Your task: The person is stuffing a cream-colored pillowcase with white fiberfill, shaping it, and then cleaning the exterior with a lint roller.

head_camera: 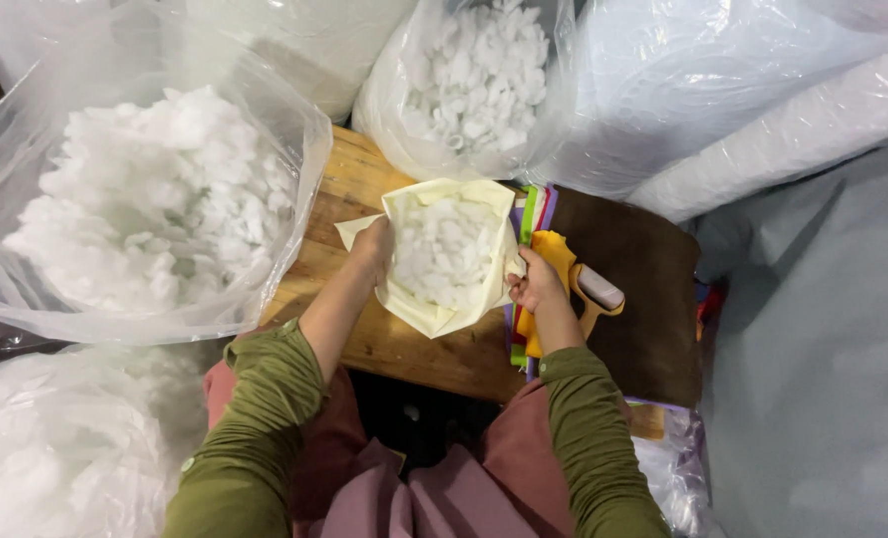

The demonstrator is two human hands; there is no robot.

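Observation:
A cream fabric case point(437, 311) stands open on a wooden table point(349, 189), packed with white fluffy stuffing point(441, 251). My left hand point(373, 247) grips the case's left edge. My right hand point(536, 283) holds its right edge, fingers curled on the fabric. Both arms wear olive green sleeves.
A large clear bag of white stuffing point(155, 204) sits at the left, another bag point(479, 75) behind the case. A third lies at the lower left point(55, 448). Coloured fabric pieces point(532, 214), a yellow tool with a handle point(589, 289) and brown cloth point(653, 289) lie to the right.

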